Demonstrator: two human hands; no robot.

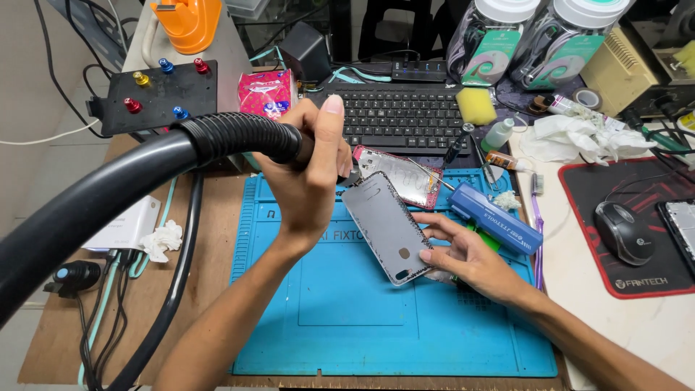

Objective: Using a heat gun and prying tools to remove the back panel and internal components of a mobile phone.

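Far left of frame: thick black hose (pixel 108 195) sweeping in from lower left, ribbed near its end. Upper left: black plate (pixel 156 98) with red, blue and yellow knobs, orange plastic thing (pixel 188 22) above it. Lower left: white box (pixel 127 226), crumpled tissue (pixel 165 237), black cables hanging off the brown table (pixel 58 347). Left of centre: pink tissue pack (pixel 266 94) behind the hose end. Centre: left hand (pixel 311 177) wrapped tight round the hose end, thumb up, nozzle tip pointed down at the top edge of the grey phone back (pixel 387 226); tip itself hidden behind the fingers, touching or not cannot tell. Phone back tilted, lying over the blue work mat (pixel 340 318), camera cut-out at its lower end, debris along its rim. Just behind it, a second phone frame (pixel 405 177), shiny with a pink edge, at the mat's top edge. Black keyboard (pixel 398 116) above that. Right of centre: right hand (pixel 470 257) flat on the mat, fingertips pressing the phone back's lower right edge, steadying, not closed round it. Blue boxy tool (pixel 496 217) just beyond that hand, yellow sponge (pixel 476 105) and small white bottle (pixel 498 134) higher up. Purple toothbrush (pixel 537 217) along the mat's right edge. Upper right: two clear jars (pixel 536 40) full of cables, crumpled white cloth (pixel 579 137). Far right: black mouse (pixel 624 232) on a red-edged black pad (pixel 651 279).
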